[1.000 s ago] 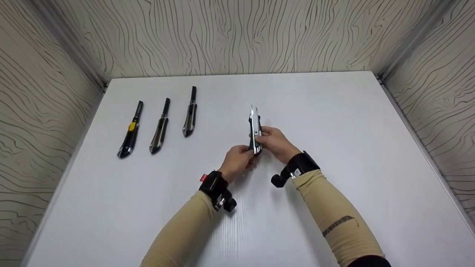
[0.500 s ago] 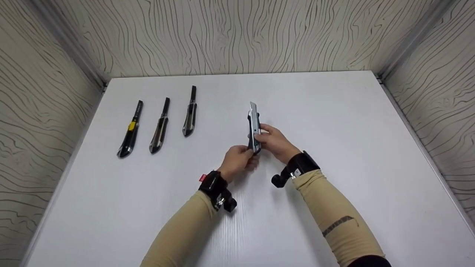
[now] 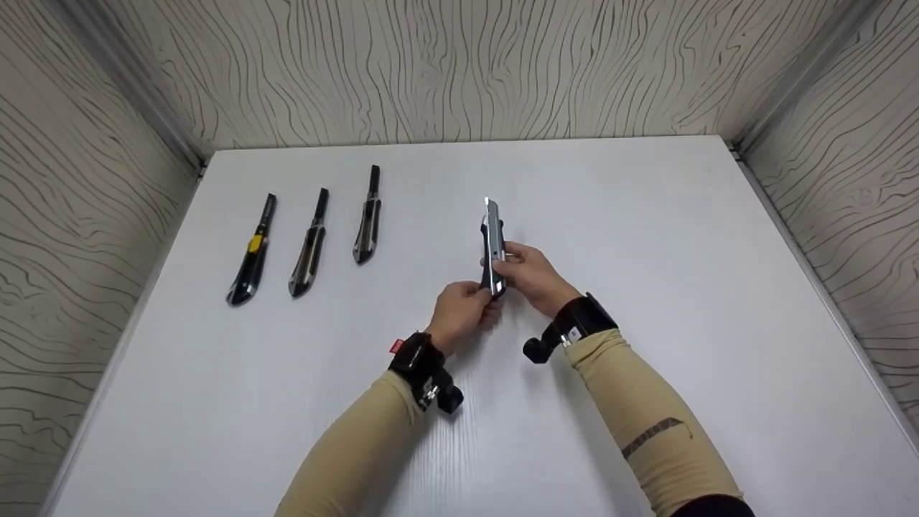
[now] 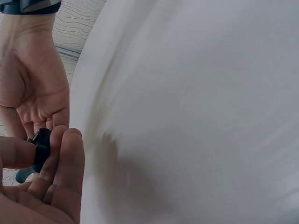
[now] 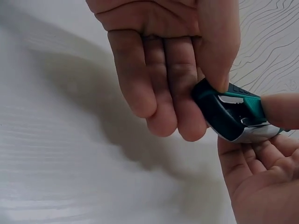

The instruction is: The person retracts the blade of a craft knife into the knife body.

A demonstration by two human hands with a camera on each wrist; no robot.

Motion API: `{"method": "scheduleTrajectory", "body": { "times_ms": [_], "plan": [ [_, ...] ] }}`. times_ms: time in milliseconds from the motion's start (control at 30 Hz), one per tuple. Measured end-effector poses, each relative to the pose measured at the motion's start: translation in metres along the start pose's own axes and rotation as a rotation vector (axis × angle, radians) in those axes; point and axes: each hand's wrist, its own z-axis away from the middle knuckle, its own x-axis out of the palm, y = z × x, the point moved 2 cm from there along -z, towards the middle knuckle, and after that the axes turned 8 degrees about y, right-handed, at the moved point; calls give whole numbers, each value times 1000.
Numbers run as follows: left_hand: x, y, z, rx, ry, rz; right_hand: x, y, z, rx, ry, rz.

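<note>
Both hands hold a silver utility knife (image 3: 494, 248) with black and green parts, its narrow tip pointing toward the back wall. My left hand (image 3: 459, 312) pinches the rear end between thumb and fingers. Farther forward, my right hand (image 3: 535, 276) grips the body from the right, thumb on top. The right wrist view has the knife's end (image 5: 233, 114) close up, with the right thumb (image 5: 282, 111) against a green part and the left hand (image 5: 163, 60) above. In the left wrist view the left fingers (image 4: 67, 163) hold the dark end, and most of the knife is hidden.
Three more utility knives lie on the white table's left side: one black with a yellow slider (image 3: 251, 262), one dark and silver (image 3: 309, 258), another like it (image 3: 367, 226). Wood-patterned panels (image 3: 459, 72) close off the back and both sides.
The knife has turned slightly in the hands; its front end now shows as one tip instead of two thin points. The hands stay in nearly the same place.
</note>
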Motion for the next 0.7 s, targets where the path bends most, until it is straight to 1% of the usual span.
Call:
{"method": "scheduleTrajectory", "body": {
  "times_ms": [200,467,700],
  "plan": [
    [1,0,1,0,-5,-6,0,0,1,2,13,1],
    [2,-1,-1,-9,-29,12,0,2,1,-11,-10,0],
    [2,-1,0,-22,-1,9,1,3,0,-4,-21,-1]
  ]
}}
